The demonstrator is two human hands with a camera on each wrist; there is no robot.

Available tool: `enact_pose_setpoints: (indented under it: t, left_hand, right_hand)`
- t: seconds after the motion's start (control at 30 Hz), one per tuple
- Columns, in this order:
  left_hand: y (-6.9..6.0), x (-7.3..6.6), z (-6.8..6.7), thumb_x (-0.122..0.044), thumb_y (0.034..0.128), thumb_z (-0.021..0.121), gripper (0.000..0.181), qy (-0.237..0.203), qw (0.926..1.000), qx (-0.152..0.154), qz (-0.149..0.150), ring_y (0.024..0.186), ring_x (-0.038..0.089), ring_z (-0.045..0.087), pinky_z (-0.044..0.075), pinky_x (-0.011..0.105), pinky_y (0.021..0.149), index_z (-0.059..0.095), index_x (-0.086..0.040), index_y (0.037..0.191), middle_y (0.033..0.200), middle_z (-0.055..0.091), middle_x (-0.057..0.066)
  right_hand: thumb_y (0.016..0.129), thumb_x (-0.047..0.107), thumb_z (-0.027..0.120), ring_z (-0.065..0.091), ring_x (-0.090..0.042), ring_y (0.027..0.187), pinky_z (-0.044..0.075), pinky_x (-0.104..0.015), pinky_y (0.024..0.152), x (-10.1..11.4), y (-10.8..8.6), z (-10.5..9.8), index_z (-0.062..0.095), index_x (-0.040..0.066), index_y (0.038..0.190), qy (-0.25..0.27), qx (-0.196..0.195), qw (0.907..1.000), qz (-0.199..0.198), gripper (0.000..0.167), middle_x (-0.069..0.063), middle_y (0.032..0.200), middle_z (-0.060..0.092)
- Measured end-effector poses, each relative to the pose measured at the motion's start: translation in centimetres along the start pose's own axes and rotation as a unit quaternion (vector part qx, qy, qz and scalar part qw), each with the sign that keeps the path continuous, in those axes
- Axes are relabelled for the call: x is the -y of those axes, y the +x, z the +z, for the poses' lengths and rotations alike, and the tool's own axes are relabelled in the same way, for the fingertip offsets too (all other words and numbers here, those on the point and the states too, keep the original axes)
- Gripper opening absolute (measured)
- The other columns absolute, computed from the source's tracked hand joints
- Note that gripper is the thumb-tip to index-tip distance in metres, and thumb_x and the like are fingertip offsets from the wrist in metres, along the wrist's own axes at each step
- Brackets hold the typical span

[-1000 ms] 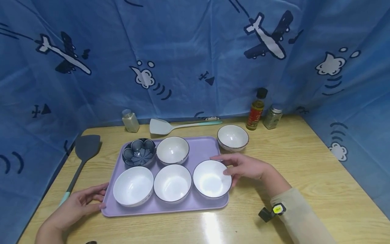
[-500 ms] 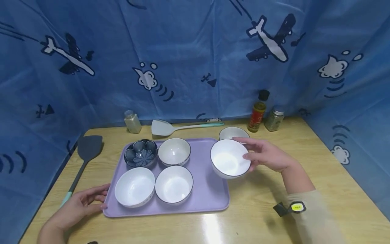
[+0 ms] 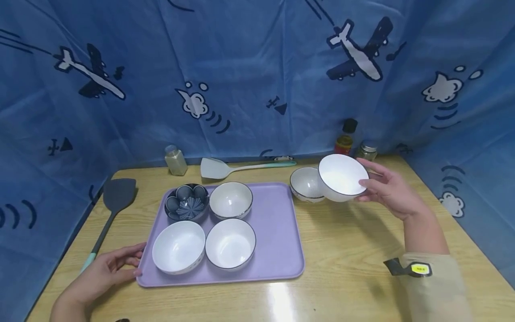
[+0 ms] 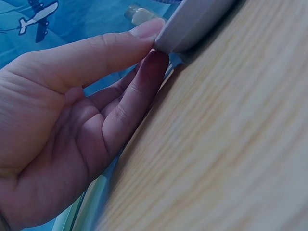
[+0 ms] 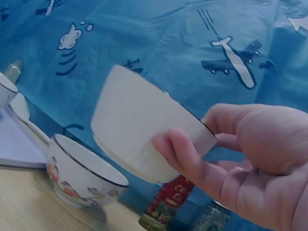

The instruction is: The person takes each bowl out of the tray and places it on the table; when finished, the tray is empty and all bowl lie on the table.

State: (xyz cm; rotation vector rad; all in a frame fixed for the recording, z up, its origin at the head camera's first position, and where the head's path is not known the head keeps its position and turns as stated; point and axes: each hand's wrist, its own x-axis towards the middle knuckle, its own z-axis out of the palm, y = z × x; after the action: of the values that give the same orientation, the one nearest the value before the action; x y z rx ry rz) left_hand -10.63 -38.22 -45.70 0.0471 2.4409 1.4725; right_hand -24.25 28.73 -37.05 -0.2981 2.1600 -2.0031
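Note:
My right hand grips a white bowl with a dark rim by its right side, fingers and thumb on the wall. The bowl hangs in the air, tilted, and in the right wrist view its plain outside shows. Partly behind it, a flower-patterned bowl stands on the table. My left hand pinches the left front corner of the purple tray, thumb on its rim. On the tray stand a dark blue petal-shaped bowl, a cream bowl and two white bowls.
A grey spatula lies left of the tray, a white spatula behind it. Along the blue curtain stand a shaker jar, a red-labelled bottle and a spice jar, the last two partly hidden by the held bowl.
My right hand has lifted the white bowl off the tray's front right and carried it up, back and to the right, past the tray's edge. My left hand stays at the tray corner.

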Motion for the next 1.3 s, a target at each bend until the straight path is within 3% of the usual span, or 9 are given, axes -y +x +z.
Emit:
enact_pose_setpoints:
  t: [0.07,0.2,0.3,0.47,0.57,0.67,0.83,1.03,1.3]
  left_hand:
    - [0.0,0.0,0.0,-0.016,0.0893,0.075,0.071,-0.001,1.0000,-0.001,0.008,0.101,0.009,0.066,0.053,0.018,0.084,0.041,0.004,0.148,0.122,0.065,0.004]
    - [0.0,0.0,0.0,-0.015,0.0904,0.073,0.070,-0.003,0.9999,0.001,0.014,0.101,0.008,0.066,0.053,0.018,0.083,0.040,0.005,0.149,0.123,0.064,0.006]
    - [0.1,0.2,0.0,-0.014,0.0901,0.073,0.070,-0.005,0.9999,0.001,0.013,0.101,0.009,0.066,0.053,0.018,0.083,0.040,0.004,0.149,0.123,0.064,0.005]
    - [0.1,0.4,0.2,-0.011,0.0909,0.072,0.067,-0.011,0.9993,0.005,0.035,0.101,0.008,0.066,0.054,0.019,0.083,0.041,0.006,0.148,0.121,0.066,0.000]
    - [0.1,0.5,0.2,-0.009,0.0906,0.072,0.066,-0.010,0.9985,0.002,0.053,0.100,0.008,0.066,0.054,0.018,0.083,0.042,0.007,0.147,0.119,0.066,-0.003]
    - [0.1,0.5,0.2,-0.008,0.0899,0.073,0.065,-0.007,0.9979,-0.003,0.064,0.100,0.008,0.066,0.054,0.018,0.083,0.043,0.007,0.146,0.119,0.066,-0.004]
    - [0.0,0.6,0.2,-0.009,0.0899,0.073,0.066,-0.006,0.9981,-0.004,0.061,0.100,0.009,0.066,0.053,0.018,0.083,0.043,0.007,0.146,0.119,0.066,-0.004]
    - [-0.2,0.8,0.3,-0.008,0.0898,0.073,0.066,-0.011,0.9983,-0.002,0.058,0.099,0.009,0.066,0.054,0.019,0.082,0.042,0.007,0.146,0.119,0.066,-0.006]
    - [-0.1,0.3,0.1,-0.014,0.0899,0.074,0.067,0.013,0.9991,-0.008,0.041,0.100,0.011,0.066,0.053,0.018,0.082,0.044,0.004,0.147,0.120,0.066,0.000]
  right_hand:
    - [0.097,0.008,0.065,0.074,-0.017,0.080,0.061,-0.031,0.073,-0.1,0.1,-0.4,0.024,0.006,0.158,0.000,-0.022,0.9997,0.005,0.074,0.005,0.115,0.067]
    - [0.099,0.013,0.063,0.072,-0.012,0.082,0.061,-0.030,0.074,-0.6,0.7,-0.9,0.021,0.009,0.160,-0.049,-0.061,0.9969,0.012,0.074,-0.023,0.140,0.050]
    - [0.099,0.013,0.061,0.072,-0.010,0.082,0.061,-0.030,0.075,-1.1,1.2,-1.3,0.020,0.010,0.160,-0.069,-0.084,0.9939,0.017,0.073,-0.035,0.146,0.036]
    - [0.096,0.009,0.065,0.072,-0.010,0.080,0.061,-0.028,0.073,-2.0,1.2,-2.6,0.021,0.010,0.160,-0.022,-0.109,0.9933,0.030,0.078,-0.010,0.122,0.057]
    - [0.094,0.008,0.068,0.072,-0.011,0.081,0.061,-0.028,0.072,-2.3,1.1,-3.3,0.018,0.010,0.160,0.014,-0.107,0.9935,0.035,0.082,0.006,0.108,0.059]
    - [0.094,0.008,0.068,0.073,-0.011,0.082,0.061,-0.029,0.073,-2.6,1.2,-3.6,0.017,0.010,0.160,0.036,-0.104,0.9932,0.038,0.084,-0.006,0.121,0.056]
    - [0.095,0.009,0.067,0.073,-0.012,0.079,0.060,-0.027,0.072,-3.2,1.7,-3.6,0.017,0.009,0.160,0.056,-0.106,0.9918,0.044,0.082,-0.035,0.150,0.021]
    - [0.097,0.008,0.064,0.073,-0.013,0.077,0.060,-0.027,0.072,-4.3,2.1,-3.8,0.016,0.009,0.160,0.061,-0.104,0.9906,0.065,0.080,-0.035,0.157,0.010]
    - [0.097,0.009,0.063,0.073,-0.014,0.077,0.060,-0.027,0.072,-5.2,2.0,-3.6,0.016,0.008,0.160,0.060,-0.102,0.9906,0.067,0.079,-0.033,0.153,0.017]
